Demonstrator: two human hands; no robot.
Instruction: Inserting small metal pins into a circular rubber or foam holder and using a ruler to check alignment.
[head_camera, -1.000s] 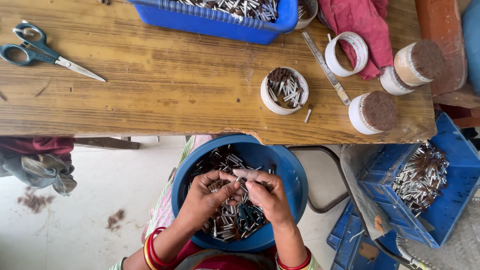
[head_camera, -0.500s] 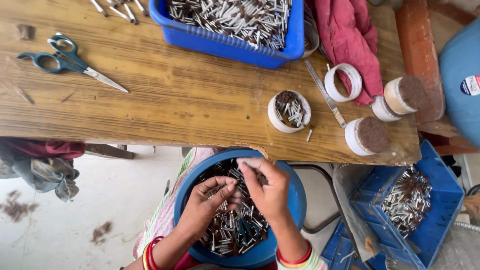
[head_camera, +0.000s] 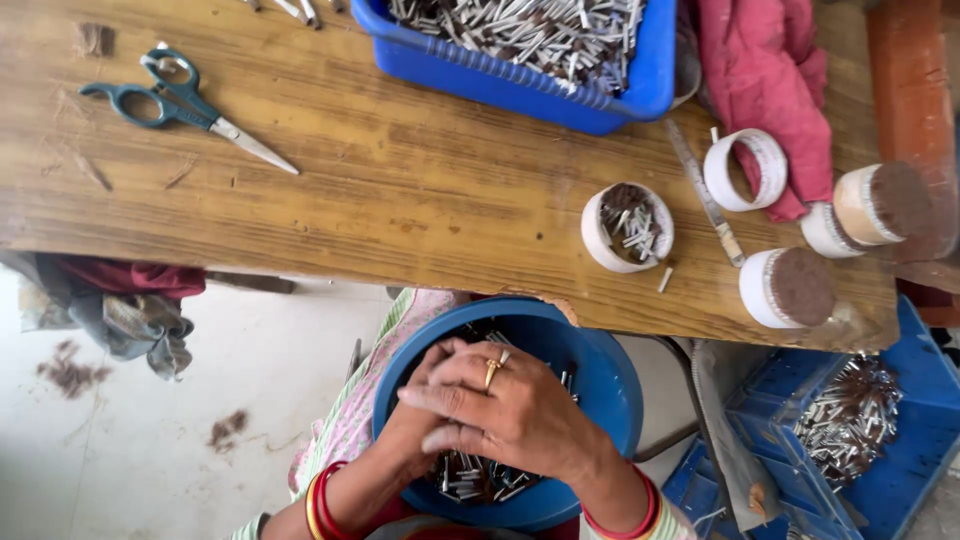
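While over the blue bowl (head_camera: 600, 370), right hand (head_camera: 510, 415) palm-down atop left hand (head_camera: 420, 425).

— What sort of place is this?

— A small hand workshop, by the look of it. A worn wooden bench (head_camera: 400, 190) carries scissors (head_camera: 185, 105), white rings (head_camera: 745, 168) packed with small sticks, and a blue crate (head_camera: 520, 85) heaped with the same sticks.

— Anything more?

— Another blue crate (head_camera: 850, 430) of them sits on the bare floor (head_camera: 150, 440), with brown scraps (head_camera: 225, 430) scattered about and rags (head_camera: 125, 315) hanging under the bench.
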